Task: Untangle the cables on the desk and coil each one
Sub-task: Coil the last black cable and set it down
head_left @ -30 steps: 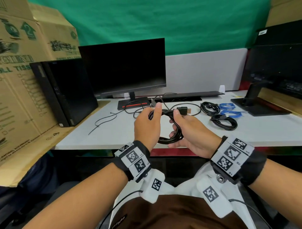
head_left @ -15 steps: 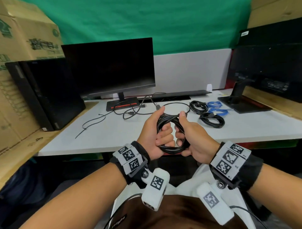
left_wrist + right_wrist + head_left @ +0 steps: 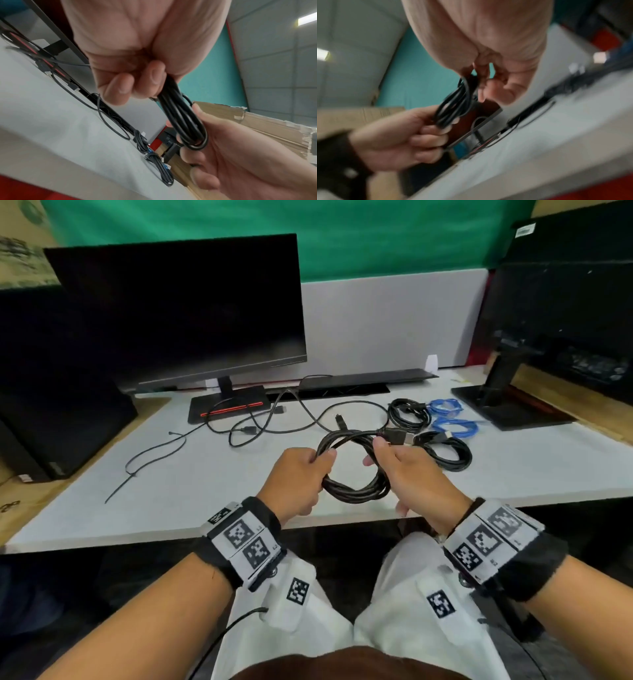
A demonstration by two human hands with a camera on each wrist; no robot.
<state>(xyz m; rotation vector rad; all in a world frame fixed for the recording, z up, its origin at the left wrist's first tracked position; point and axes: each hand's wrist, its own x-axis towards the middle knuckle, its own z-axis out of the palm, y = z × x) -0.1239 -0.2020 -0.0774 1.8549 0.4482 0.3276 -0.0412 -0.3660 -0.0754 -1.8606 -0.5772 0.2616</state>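
Note:
A coiled black cable [image 3: 352, 491] hangs between both hands above the desk's front edge. My left hand [image 3: 301, 479] grips the coil's left side, fingers curled round the strands [image 3: 178, 115]. My right hand [image 3: 404, 470] holds the right side, thumb pressing the strands near the USB plug [image 3: 397, 436] that sticks out to the right. In the blurred right wrist view the coil [image 3: 453, 106] runs between the two hands. Loose black cables [image 3: 274, 419] lie tangled on the white desk [image 3: 171, 494] by the monitor base.
Coiled black cables [image 3: 407, 414] [image 3: 448, 451] and two blue coils [image 3: 452, 426] lie at the right of the desk. A monitor [image 3: 185, 309] stands at the back, a second monitor stand [image 3: 507, 402] at the right, a black computer tower [image 3: 51, 405] at the left.
The hands have moved apart and forward over the desk, opening the coil into a wider loop. The plug end now sticks out past my right thumb.

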